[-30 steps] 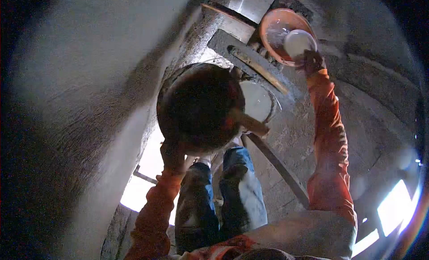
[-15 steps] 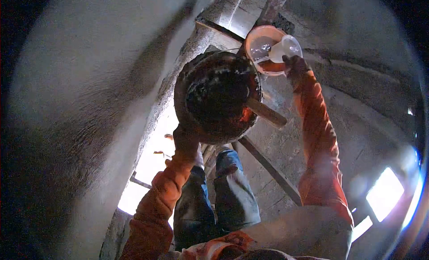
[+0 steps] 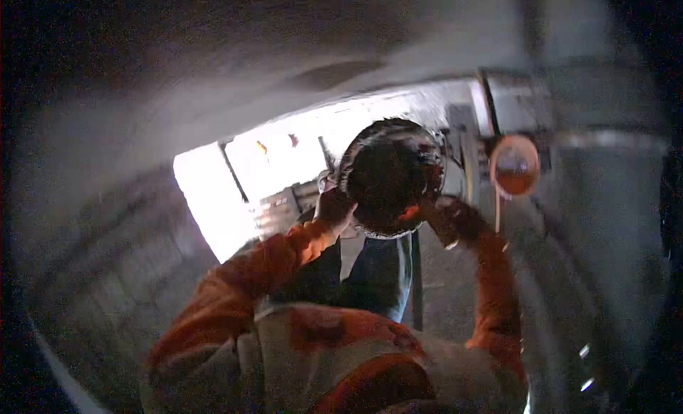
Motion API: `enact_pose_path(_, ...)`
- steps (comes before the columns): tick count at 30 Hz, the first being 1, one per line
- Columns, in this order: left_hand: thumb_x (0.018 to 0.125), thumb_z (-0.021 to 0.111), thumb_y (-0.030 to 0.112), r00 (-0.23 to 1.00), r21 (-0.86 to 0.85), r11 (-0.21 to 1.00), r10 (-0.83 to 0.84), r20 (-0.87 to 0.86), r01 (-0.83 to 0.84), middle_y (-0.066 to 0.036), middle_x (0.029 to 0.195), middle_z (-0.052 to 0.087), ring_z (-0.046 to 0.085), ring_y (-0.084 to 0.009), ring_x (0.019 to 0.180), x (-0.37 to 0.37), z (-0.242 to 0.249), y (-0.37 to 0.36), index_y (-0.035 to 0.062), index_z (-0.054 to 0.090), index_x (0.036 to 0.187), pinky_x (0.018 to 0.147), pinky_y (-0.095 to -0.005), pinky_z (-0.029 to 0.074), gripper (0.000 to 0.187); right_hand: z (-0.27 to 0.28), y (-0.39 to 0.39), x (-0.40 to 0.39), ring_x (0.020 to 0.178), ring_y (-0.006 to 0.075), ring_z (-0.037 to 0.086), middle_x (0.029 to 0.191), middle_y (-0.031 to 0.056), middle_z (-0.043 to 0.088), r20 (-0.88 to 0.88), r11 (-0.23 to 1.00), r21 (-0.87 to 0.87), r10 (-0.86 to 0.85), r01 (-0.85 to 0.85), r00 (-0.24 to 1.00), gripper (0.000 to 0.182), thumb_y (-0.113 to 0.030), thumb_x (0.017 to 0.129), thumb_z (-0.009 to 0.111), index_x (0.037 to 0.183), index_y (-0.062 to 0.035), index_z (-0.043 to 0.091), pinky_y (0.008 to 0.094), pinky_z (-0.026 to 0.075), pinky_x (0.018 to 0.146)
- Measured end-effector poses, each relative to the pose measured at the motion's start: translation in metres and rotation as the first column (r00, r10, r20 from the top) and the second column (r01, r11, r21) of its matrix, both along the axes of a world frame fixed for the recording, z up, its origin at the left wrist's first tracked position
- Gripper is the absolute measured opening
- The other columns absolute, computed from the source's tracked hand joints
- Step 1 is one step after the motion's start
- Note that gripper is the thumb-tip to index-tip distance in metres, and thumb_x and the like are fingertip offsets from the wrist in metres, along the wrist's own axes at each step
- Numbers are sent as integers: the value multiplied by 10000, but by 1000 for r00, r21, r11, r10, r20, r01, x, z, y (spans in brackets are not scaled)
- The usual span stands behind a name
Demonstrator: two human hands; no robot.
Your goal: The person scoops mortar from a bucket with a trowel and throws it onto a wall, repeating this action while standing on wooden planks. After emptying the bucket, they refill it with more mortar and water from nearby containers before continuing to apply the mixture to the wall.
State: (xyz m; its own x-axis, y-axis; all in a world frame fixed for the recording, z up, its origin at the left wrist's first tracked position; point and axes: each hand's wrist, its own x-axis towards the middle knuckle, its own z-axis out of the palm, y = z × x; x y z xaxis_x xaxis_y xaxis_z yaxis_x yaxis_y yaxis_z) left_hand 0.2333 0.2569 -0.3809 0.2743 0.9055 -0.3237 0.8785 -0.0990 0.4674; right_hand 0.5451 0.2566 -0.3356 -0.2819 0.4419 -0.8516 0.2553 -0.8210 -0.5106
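Note:
A round, dark bucket (image 3: 356,145) with a crusted rim hangs or stands in front of my legs; its inside is too dark to make out. My left hand (image 3: 335,207) is closed on the bucket's left rim. On the other side, my right hand (image 3: 461,218) is wrapped round a wooden handle (image 3: 442,233) that sticks out over the rim. Motion blur smears those fingers. To the right is a smaller orange bucket (image 3: 535,173) with liquid in it. I cannot make out the white cup now.
Bright light comes through an opening (image 3: 206,193) at the left. A grey plastered wall (image 3: 284,93) curves across the top. Some planks (image 3: 466,158) lie between the two buckets, and a dark bar (image 3: 487,104) stands behind them.
My right hand has let go of the white cup at the orange bucket and moved left onto the wooden handle. My left hand stays at the dark bucket. The view has turned.

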Motion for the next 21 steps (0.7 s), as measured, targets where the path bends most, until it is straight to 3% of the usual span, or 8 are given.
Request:
enact_pose_path(3,724,510,197,994,-240,971,-18,-103,-7,-141,710,553,526,-269,715,-26,46,-9,34,569,724,564,-399,414,173,22,10,-59,986,304,493,1062,170,505,170,634,513,587,-579,792,411,-186,805,443,1192,-69,367,351,433,758)
enact_pose_path(5,735,498,173,998,38,999,-3,-63,6,-151,728,541,524,-264,697,-50,72,-33,20,569,769,579,-388,421,172,12,-6,-87,926,322,510,1018,180,515,171,676,335,641,-656,748,435,-184,804,434,1212,-66,338,372,440,716)
enact_pose_path(6,722,567,184,958,-87,996,-26,-284,1,-118,750,552,537,-244,728,-55,107,-29,32,568,837,644,-361,425,191,12,-12,-96,906,328,515,1003,183,518,174,670,273,671,-690,721,442,-183,804,431,1218,-65,329,378,443,702)
enact_pose_path(8,720,554,180,956,-57,974,202,-213,-219,-130,759,554,540,-252,728,-75,100,-50,34,572,832,638,-368,427,185,18,-5,-93,829,333,519,963,173,520,544,139,562,681,-815,491,418,-161,802,413,1203,-64,347,401,436,669)
enact_pose_path(11,714,516,168,758,-114,752,652,-13,-649,-166,783,559,548,-275,728,-110,74,-105,41,585,817,621,-387,434,178,152,40,-167,706,260,517,872,133,531,858,-398,458,431,-795,279,355,-136,794,396,1138,-53,415,359,432,586)
enact_pose_path(13,713,503,164,611,-143,615,788,77,-776,-178,791,561,550,-283,728,-120,88,-119,43,589,812,616,-393,437,179,186,62,-217,704,253,516,866,126,531,892,-513,390,415,-765,177,345,-143,794,400,1127,-55,421,353,432,584)
enact_pose_path(19,675,555,217,832,-84,845,494,-255,-528,-150,832,589,578,-268,772,-163,122,-172,55,601,846,645,-361,461,240,162,88,-341,698,232,513,850,106,530,801,-616,215,555,-757,-224,318,-161,795,415,1096,-61,438,336,431,578)
enact_pose_path(21,657,578,240,402,-316,480,871,280,-819,-145,824,592,580,-267,775,-163,100,-189,67,607,833,652,-359,465,249,154,99,-362,696,224,512,844,100,529,774,-677,175,544,-715,-325,310,-168,795,419,1085,-63,444,330,431,576)
